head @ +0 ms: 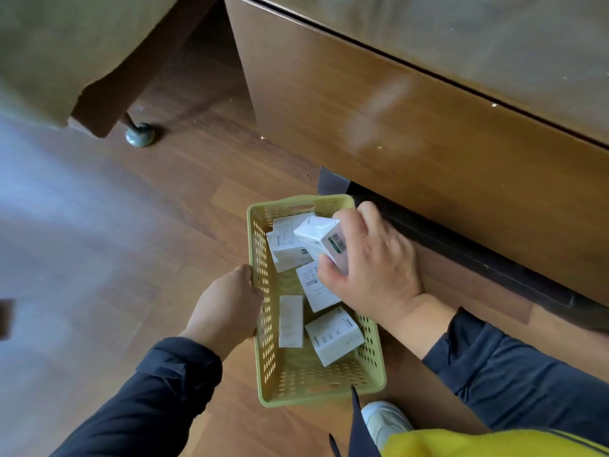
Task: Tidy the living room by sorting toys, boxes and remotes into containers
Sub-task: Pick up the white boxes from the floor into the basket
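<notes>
A yellow-green perforated plastic basket (263,364) stands on the wooden floor in front of me. My left hand (227,308) grips its left rim. My right hand (372,265) holds a white carton with a barcode label (321,237) over the basket's far end, thumb and fingers curled round it. Several white boxes lie inside: one tilted at the far end (288,245), one partly under my right hand (314,290), a narrow one lying flat (291,321) and a larger one near the right wall (334,336).
A large wooden cabinet (412,127) with a dark plinth (461,249) runs along the right, close behind the basket. A sofa with a round metal foot (140,133) sits at the upper left. My white shoe (385,420) is beside the basket's near corner.
</notes>
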A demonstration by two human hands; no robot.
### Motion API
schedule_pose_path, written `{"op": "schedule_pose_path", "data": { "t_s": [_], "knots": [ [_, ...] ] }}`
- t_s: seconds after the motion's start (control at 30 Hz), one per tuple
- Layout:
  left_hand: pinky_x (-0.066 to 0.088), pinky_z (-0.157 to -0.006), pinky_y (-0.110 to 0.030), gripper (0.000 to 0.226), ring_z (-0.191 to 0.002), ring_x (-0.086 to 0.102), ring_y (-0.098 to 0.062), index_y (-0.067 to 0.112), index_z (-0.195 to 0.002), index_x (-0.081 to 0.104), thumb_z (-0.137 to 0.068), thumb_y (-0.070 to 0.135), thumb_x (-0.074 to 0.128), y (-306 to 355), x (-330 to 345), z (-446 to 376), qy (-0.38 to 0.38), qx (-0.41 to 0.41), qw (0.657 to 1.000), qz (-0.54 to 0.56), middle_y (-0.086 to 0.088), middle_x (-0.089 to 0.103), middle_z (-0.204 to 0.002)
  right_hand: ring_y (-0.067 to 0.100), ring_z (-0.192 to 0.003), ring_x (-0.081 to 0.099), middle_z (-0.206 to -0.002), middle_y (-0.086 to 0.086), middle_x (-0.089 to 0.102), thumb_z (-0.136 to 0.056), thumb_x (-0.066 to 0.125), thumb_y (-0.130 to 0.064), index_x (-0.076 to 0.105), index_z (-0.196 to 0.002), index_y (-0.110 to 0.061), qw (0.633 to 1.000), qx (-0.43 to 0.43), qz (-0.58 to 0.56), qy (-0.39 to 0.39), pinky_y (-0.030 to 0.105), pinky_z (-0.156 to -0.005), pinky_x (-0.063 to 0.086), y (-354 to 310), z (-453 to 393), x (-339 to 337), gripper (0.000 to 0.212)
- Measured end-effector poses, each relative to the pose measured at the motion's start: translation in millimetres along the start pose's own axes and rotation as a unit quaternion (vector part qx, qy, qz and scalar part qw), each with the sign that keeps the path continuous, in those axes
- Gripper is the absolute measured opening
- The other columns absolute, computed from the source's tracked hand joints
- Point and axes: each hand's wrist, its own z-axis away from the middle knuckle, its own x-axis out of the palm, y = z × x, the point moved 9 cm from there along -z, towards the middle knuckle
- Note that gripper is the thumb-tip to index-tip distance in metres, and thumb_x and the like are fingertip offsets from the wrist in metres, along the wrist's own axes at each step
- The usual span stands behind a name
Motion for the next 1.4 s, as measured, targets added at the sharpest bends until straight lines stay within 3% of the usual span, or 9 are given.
{"op": "schedule_pose_path", "data": {
  "t_s": [0.13, 0.27, 0.43, 0.53, 0.73, 0.9, 1.0, 1.3, 1.4],
  "knots": [
    [0.062, -0.062, -0.043, 0.01, -0.063, 0.072, -0.025, 0.016, -0.099, 0.057, -0.093, 0.014, 0.049, -2.5, -8.5, 5.1, 0.007, 0.0, 1.0, 0.013, -0.004, 0.073, -0.078, 0.017, -0.071, 0.054, -0.091, -0.003, 0.048, -0.084, 0.042, -0.055, 0.053, -0.096, -0.021, 0.995, 0.014, -0.042, -0.092, 0.029, -0.059, 0.039, -6.8, 6.6, 27.1, 0.038],
    [0.063, -0.066, -0.043, 0.011, -0.067, 0.072, -0.024, 0.018, -0.102, 0.059, -0.096, 0.018, 0.05, -9.8, -21.2, 10.0, 0.021, 0.007, 1.0, 0.014, -0.002, 0.073, -0.082, 0.019, -0.09, 0.051, -0.1, -0.002, 0.052, -0.087, 0.037, -0.057, 0.055, -0.105, -0.023, 0.994, 0.026, -0.024, -0.108, 0.033, -0.07, 0.045, -6.6, 7.0, 35.5, 0.042],
    [0.064, -0.056, -0.038, 0.012, -0.054, 0.074, -0.018, 0.019, -0.1, 0.06, -0.099, 0.015, 0.049, -23.1, -29.0, 18.5, -0.004, -0.01, 0.998, 0.054, -0.001, 0.076, -0.082, 0.023, -0.102, 0.045, -0.102, -0.004, 0.055, -0.085, 0.056, -0.048, 0.061, -0.101, -0.026, 0.994, -0.019, 0.009, -0.103, 0.042, -0.087, 0.041, -29.8, 4.4, 39.0, 0.028],
    [0.064, -0.059, -0.039, 0.009, -0.061, 0.075, -0.019, 0.019, -0.103, 0.06, -0.099, 0.015, 0.053, -32.4, -40.1, 22.9, -0.005, -0.018, 0.998, 0.063, 0.0, 0.076, -0.085, 0.022, -0.107, 0.043, -0.105, -0.005, 0.054, -0.083, 0.059, -0.05, 0.061, -0.106, -0.027, 0.992, -0.05, -0.019, -0.111, 0.041, -0.095, 0.038, -45.3, 3.0, 42.1, 0.033],
    [0.064, -0.06, -0.034, 0.011, -0.055, 0.075, -0.021, 0.016, -0.098, 0.057, -0.1, 0.011, 0.047, -62.3, -68.3, 38.8, -0.015, -0.042, 0.995, 0.094, -0.004, 0.077, -0.075, 0.019, -0.114, 0.041, -0.115, -0.001, 0.05, -0.093, 0.045, -0.048, 0.056, -0.121, -0.017, 0.976, -0.102, -0.131, -0.143, 0.027, -0.095, 0.032, -88.0, 1.8, 50.2, 0.043],
    [0.062, -0.053, -0.032, 0.012, -0.057, 0.075, -0.022, 0.012, -0.104, 0.059, -0.101, 0.01, 0.048, -101.1, -84.1, 54.6, -0.004, -0.084, 0.987, 0.138, -0.007, 0.077, -0.077, 0.02, -0.117, 0.042, -0.117, 0.0, 0.05, -0.094, 0.053, -0.032, 0.059, -0.12, -0.014, 0.967, -0.139, -0.145, -0.159, 0.034, -0.101, 0.039, -129.6, -4.8, 59.9, 0.032],
    [0.065, -0.058, -0.038, 0.011, -0.062, 0.077, -0.026, 0.009, -0.108, 0.058, -0.102, 0.011, 0.049, -124.0, -87.7, 64.2, -0.003, -0.106, 0.978, 0.178, -0.01, 0.077, -0.082, 0.021, -0.117, 0.042, -0.118, 0.001, 0.05, -0.093, 0.057, -0.025, 0.059, -0.119, -0.013, 0.963, -0.168, -0.136, -0.16, 0.038, -0.102, 0.041, -158.3, -7.3, 65.2, 0.029],
    [0.065, -0.069, -0.045, 0.007, -0.071, 0.078, -0.031, 0.011, -0.1, 0.057, -0.102, 0.01, 0.051, -193.6, -103.7, 92.3, 0.002, -0.153, 0.958, 0.241, -0.014, 0.077, -0.086, 0.018, -0.118, 0.04, -0.122, -0.001, 0.049, -0.095, 0.055, -0.026, 0.056, -0.124, -0.018, 0.947, -0.229, -0.11, -0.195, 0.027, -0.095, 0.035, -236.7, -9.1, 77.0, 0.029],
    [0.065, -0.071, -0.046, 0.009, -0.073, 0.078, -0.031, 0.007, -0.106, 0.058, -0.102, 0.011, 0.051, -220.2, -108.6, 102.9, 0.008, -0.16, 0.953, 0.257, -0.016, 0.078, -0.088, 0.016, -0.121, 0.038, -0.123, -0.003, 0.046, -0.096, 0.053, -0.027, 0.054, -0.127, -0.019, 0.937, -0.247, -0.117, -0.218, 0.03, -0.102, 0.036, -267.4, -10.9, 82.4, 0.031]
  ]
}}
